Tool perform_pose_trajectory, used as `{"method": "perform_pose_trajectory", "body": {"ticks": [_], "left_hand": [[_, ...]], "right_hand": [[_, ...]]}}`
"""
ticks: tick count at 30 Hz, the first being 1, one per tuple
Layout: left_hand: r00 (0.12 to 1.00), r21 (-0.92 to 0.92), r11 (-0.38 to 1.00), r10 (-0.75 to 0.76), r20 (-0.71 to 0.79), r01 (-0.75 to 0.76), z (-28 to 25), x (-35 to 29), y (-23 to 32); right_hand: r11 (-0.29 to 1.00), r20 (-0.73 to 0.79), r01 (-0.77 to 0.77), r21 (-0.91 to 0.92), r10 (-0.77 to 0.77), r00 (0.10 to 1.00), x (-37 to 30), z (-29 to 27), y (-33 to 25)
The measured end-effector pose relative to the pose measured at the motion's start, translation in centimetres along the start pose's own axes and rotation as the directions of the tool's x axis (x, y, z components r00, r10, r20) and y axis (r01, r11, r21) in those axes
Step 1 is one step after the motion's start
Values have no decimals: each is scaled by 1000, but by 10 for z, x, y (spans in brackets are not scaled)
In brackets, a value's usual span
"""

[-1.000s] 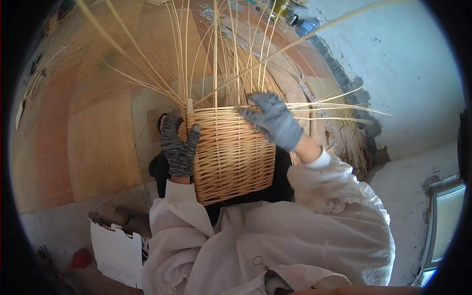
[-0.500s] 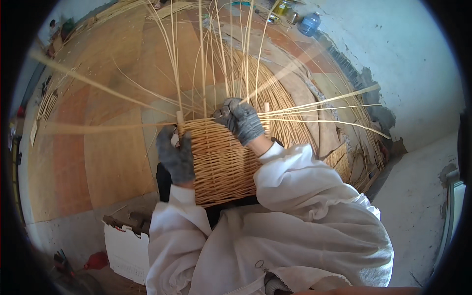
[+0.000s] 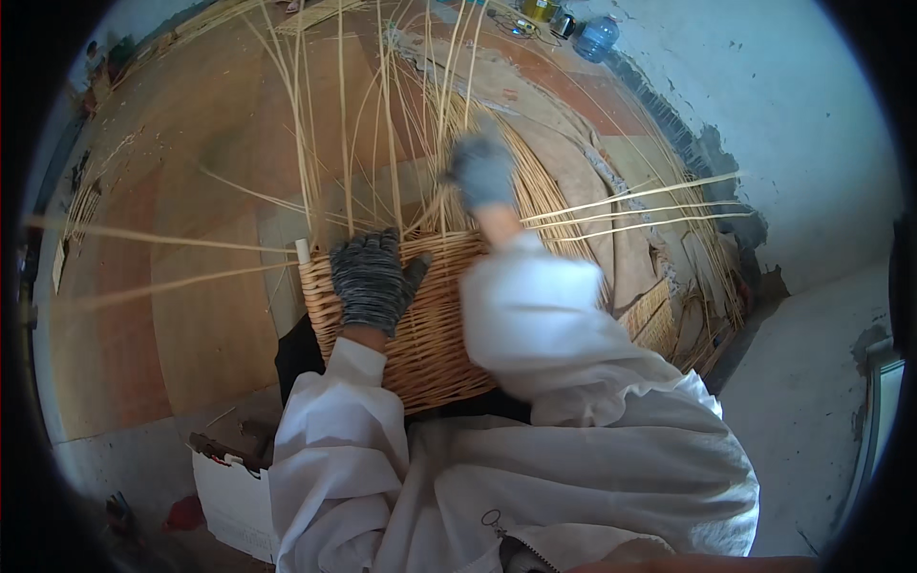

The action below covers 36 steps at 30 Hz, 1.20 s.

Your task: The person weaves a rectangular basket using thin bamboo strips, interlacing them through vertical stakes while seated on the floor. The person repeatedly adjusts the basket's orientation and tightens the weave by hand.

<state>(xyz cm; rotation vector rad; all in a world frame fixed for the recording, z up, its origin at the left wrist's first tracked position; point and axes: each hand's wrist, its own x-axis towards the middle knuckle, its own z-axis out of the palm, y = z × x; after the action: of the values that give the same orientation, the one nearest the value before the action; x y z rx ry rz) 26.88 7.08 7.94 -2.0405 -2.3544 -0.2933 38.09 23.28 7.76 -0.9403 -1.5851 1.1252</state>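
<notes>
A half-woven wicker basket [image 3: 444,325] rests against my lap, with long upright willow rods [image 3: 393,143] rising from its far edge. My left hand [image 3: 371,282], in a grey knit glove, lies over the woven wall at the upper edge. Its fingers stretch up to the rim and its thumb stands apart. My right hand [image 3: 481,172], gloved too, is raised beyond the rim among the rods. Motion smears its fingers, so any rod in them cannot be made out. A pale wooden peg [image 3: 303,251] sticks up at the basket's left corner.
Loose rods [image 3: 549,224] lie in a large bundle behind the basket, beside a brown cloth [image 3: 583,181]. A blue water jug [image 3: 596,39] stands by the wall at the back right. Near my left forearm is a white carton [image 3: 232,506]. Several rods jut out sideways.
The basket has shifted left. My left hand has gone from the left corner peg onto the woven wall. My right hand has lifted off the rim, up and away from me.
</notes>
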Motion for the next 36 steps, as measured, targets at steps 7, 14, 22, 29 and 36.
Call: {"method": "perform_pose_trajectory", "body": {"ticks": [7, 14, 22, 29, 36], "left_hand": [[880, 17, 990, 131, -457, -138, 27, -7, 23], [941, 13, 995, -100, 324, 102, -27, 21, 89], [999, 153, 987, -47, 6, 46, 4, 11, 91], [948, -638, 741, 6, 317, 208, 5, 86, 92], [978, -522, 834, -90, 188, 177, 6, 62, 115]], "right_hand": [[894, 25, 70, 442, -91, 996, -94, -76, -71], [874, 481, -127, -469, 373, 793, 7, -119, -18], [650, 436, -588, 482, 404, 804, -66, -177, 36], [877, 462, -392, 278, 236, 855, -71, -188, 34], [929, 433, -367, -46, 350, 831, -76, -149, -103]]}}
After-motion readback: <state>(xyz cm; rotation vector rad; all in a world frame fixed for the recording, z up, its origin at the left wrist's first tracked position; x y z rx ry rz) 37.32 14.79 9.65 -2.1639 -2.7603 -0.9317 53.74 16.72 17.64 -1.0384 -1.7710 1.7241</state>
